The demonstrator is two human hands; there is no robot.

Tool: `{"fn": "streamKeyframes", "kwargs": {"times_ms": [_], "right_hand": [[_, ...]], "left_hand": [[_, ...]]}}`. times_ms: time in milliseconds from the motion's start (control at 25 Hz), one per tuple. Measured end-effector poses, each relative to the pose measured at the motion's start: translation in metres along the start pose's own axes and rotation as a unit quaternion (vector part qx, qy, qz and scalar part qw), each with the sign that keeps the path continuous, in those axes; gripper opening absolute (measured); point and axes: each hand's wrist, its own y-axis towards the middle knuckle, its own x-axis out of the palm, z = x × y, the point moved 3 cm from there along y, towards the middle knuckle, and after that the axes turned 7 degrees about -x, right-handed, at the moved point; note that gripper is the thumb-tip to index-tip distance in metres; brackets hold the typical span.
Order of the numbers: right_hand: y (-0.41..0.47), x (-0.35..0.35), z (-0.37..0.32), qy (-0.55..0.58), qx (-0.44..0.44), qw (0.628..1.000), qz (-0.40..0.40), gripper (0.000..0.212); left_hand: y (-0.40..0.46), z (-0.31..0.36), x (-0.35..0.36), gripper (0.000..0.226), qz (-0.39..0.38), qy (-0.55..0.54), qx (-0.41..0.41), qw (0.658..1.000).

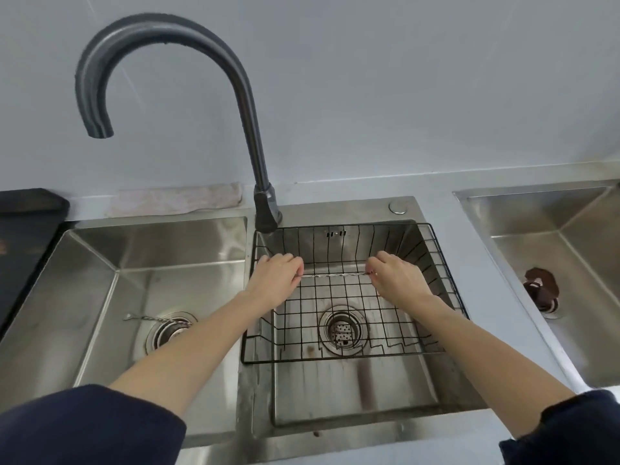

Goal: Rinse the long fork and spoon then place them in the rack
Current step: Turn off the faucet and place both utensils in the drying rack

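Steel utensil [332,275] level over the black rack [446,263] — each end pinched by curled fingers, left hand [276,276] and right hand [397,275]

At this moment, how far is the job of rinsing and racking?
Roughly halfway. Both hands, left hand and right hand, hold one twisted-handle utensil level inside the wire rack, not yet released. The second utensil lies in the left basin, left to do. The faucet shows no water.

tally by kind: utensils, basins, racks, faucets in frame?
Twisted-handle utensils: 2, one held by both hands over the rack, one lying in the left basin
Sink basins: 3
Wire rack: 1
Faucet: 1
Total: 7
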Motion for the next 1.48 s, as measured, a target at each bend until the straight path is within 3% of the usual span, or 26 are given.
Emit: {"fn": "streamKeyframes", "kwargs": {"times_ms": [120,320,960,1480], "right_hand": [[0.014,0.018,0.011,0.016,0.007,1.0,-0.012,0.021],[0.036,0.043,0.023,0.031,0.007,0.998,-0.052,0.021],[0.041,0.049,0.026,-0.005,0.022,0.993,-0.112,0.028],[0.002,-0.024,-0.062,-0.077,-0.022,0.995,-0.067,0.033]], "left_hand": [[0.021,-0.003,0.018,0.019,-0.034,0.011,-0.012,0.999],[0.041,-0.012,0.047,0.018,-0.079,0.012,-0.025,0.997],[0.05,-0.009,0.057,0.025,-0.1,0.028,-0.049,0.993],[-0.03,-0.035,-0.028,0.028,0.006,0.001,-0.061,0.998]]}}
